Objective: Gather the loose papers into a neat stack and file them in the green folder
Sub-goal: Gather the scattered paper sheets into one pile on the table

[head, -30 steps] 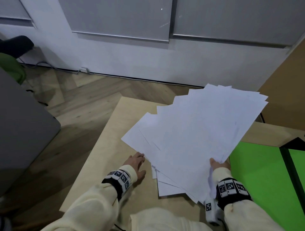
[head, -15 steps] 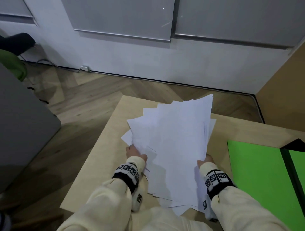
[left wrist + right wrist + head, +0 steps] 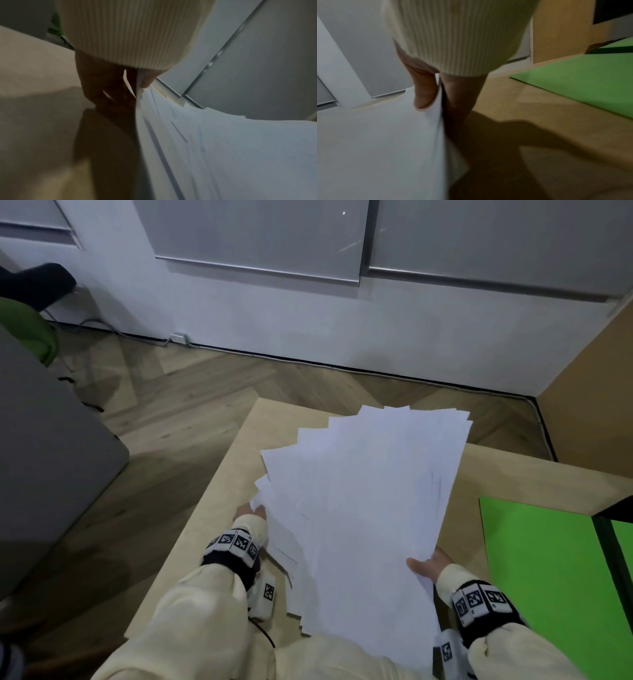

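Both hands, left hand (image 3: 247,511) and right hand (image 3: 428,566), are pinching my fanned white paper sheets (image 3: 363,508) above the pale wooden table (image 3: 219,508); squaring's underway, next needing edge-tapping before the flat green folder (image 3: 541,570) alongside.

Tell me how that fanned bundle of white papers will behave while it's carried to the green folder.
Probably floppy: the papers bow between the left hand and right hand. Likely slippery: the sheets are splayed with uneven corners, so some could slide out. Each hand pinches just one edge, so tapping them square on the table first seems wise.
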